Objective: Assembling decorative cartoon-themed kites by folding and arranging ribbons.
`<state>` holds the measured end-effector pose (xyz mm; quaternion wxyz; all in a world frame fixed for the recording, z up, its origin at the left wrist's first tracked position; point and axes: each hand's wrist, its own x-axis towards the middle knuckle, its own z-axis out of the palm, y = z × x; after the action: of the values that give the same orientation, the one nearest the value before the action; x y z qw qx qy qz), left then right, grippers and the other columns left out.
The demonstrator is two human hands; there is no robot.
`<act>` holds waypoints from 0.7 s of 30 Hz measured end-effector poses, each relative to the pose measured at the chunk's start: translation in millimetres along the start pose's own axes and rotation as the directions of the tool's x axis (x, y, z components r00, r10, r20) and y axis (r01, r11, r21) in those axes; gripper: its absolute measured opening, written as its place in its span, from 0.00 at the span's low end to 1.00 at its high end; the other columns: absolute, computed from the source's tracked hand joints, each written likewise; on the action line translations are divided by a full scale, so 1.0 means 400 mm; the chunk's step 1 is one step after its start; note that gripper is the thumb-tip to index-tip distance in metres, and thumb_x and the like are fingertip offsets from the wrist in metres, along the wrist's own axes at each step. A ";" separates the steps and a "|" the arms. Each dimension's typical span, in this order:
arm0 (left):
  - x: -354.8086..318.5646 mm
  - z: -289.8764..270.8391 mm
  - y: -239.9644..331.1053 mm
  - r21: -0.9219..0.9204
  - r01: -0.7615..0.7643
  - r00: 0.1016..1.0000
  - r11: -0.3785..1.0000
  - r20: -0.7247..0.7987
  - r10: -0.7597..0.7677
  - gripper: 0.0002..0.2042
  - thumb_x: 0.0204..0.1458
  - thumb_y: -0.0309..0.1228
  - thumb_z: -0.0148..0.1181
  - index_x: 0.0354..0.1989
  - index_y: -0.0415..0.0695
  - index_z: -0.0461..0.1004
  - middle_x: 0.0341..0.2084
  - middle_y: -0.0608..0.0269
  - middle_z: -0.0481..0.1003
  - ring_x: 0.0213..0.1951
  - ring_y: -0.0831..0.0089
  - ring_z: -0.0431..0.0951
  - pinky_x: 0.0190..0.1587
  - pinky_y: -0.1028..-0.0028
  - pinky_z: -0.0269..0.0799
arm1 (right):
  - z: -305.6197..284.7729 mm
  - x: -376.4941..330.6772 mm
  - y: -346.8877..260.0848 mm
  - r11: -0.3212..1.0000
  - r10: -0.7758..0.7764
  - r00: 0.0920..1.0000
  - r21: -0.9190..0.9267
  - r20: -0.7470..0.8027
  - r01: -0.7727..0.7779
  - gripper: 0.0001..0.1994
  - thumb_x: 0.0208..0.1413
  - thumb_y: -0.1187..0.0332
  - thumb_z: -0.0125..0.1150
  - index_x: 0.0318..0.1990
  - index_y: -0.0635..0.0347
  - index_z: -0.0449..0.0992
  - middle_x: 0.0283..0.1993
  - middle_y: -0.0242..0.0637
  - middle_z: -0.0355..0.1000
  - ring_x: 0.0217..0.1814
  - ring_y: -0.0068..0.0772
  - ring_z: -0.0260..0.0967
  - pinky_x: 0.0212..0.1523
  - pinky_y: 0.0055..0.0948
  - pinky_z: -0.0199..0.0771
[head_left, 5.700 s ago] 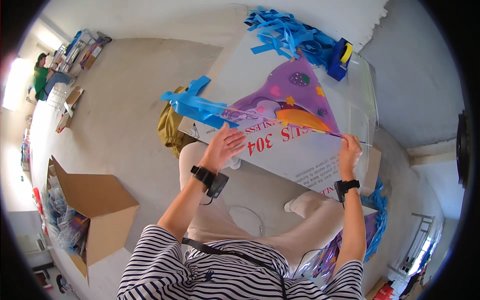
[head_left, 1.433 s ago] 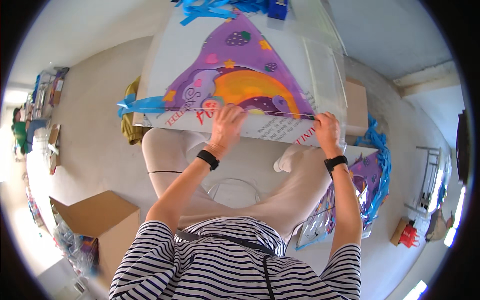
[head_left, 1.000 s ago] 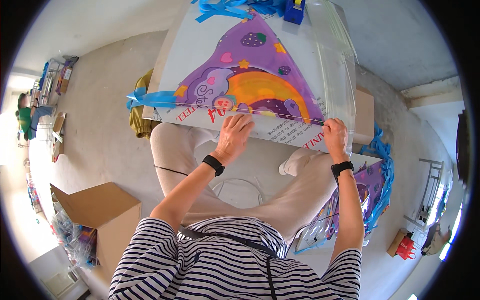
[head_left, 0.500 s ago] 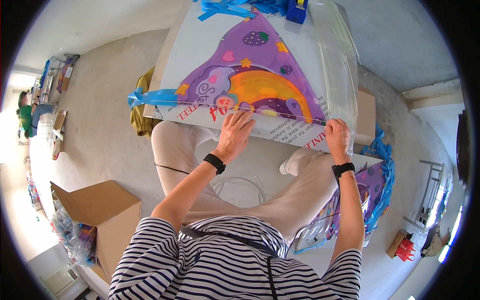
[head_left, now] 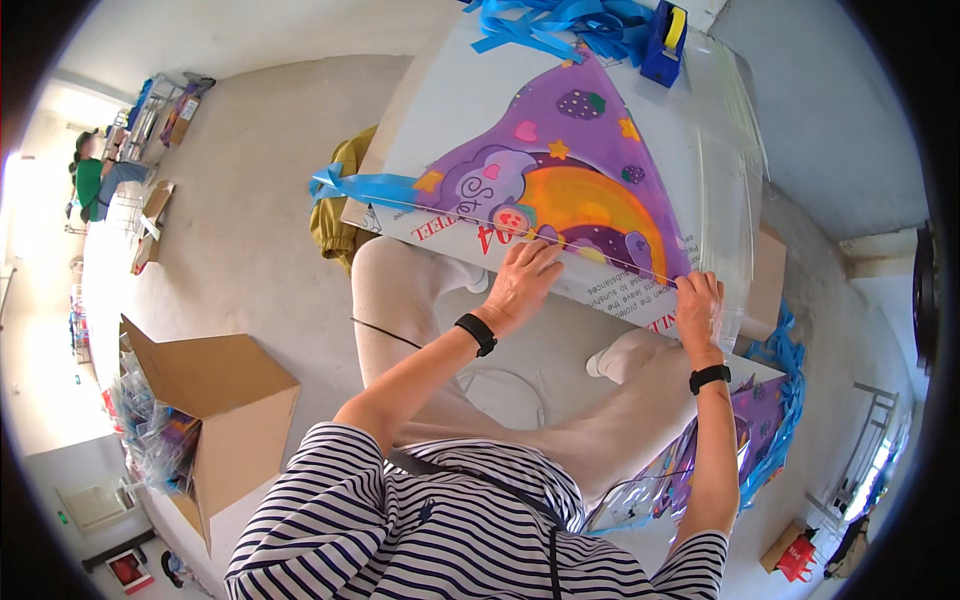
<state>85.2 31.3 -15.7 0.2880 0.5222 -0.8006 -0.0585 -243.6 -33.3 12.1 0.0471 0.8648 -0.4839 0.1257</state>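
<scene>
A purple triangular sheet [head_left: 590,140] printed with an orange rainbow, hearts and stars lies on a white board with red lettering [head_left: 455,80]. My left hand [head_left: 522,285] has its fingers bent together at the middle of the sheet's near edge; its thumb is mostly hidden. At the right end of that edge, my right hand [head_left: 700,305] pinches the sheet's corner between thumb and fingers. A thin pale line runs along the edge between both hands. Blue ribbon [head_left: 370,187] extends from the sheet's left corner over the board's side.
A blue tape dispenser [head_left: 664,45] and loose blue ribbons [head_left: 570,25] sit at the board's far end. Clear strips [head_left: 735,130] line its right side. An open carton [head_left: 245,440] holds clear plastic bags. More purple sheets [head_left: 755,415] lie at right. A person in green [head_left: 88,185] is far left.
The view has swung, so the board, carton and hands appear farther right. Both hands stay at the sheet's near edge, and my right fingers look a little straighter.
</scene>
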 end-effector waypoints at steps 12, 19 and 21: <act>0.023 -0.020 0.010 -0.026 -0.005 1.000 1.000 -0.015 0.005 0.16 0.40 0.22 0.60 0.41 0.40 0.75 0.53 0.57 0.72 0.58 0.59 0.69 0.60 0.57 0.65 | -0.004 -0.012 0.007 1.000 0.017 0.999 -0.019 0.038 -0.016 0.04 0.46 0.76 0.58 0.31 0.57 0.74 0.33 0.35 0.68 0.43 0.41 0.66 0.45 0.40 0.68; 0.031 -0.013 -0.032 0.031 -0.001 1.000 1.000 -0.010 0.001 0.19 0.41 0.21 0.59 0.46 0.40 0.76 0.48 0.59 0.74 0.54 0.56 0.71 0.59 0.57 0.66 | 0.016 -0.013 0.002 0.998 0.049 0.998 0.036 0.050 -0.051 0.06 0.48 0.75 0.57 0.33 0.57 0.77 0.35 0.36 0.70 0.44 0.42 0.68 0.46 0.41 0.68; 0.044 -0.011 -0.029 0.022 -0.027 0.999 0.999 -0.022 0.028 0.19 0.42 0.20 0.59 0.46 0.40 0.76 0.46 0.60 0.74 0.52 0.57 0.71 0.57 0.58 0.67 | 0.003 -0.030 0.019 0.994 0.090 0.995 0.052 0.050 -0.092 0.07 0.47 0.76 0.60 0.35 0.58 0.78 0.36 0.36 0.71 0.45 0.42 0.69 0.46 0.41 0.69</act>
<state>91.8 11.5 -9.7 0.2921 0.5150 -0.8049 -0.0399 -255.7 -27.5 7.2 0.0065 0.8455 -0.5202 0.1203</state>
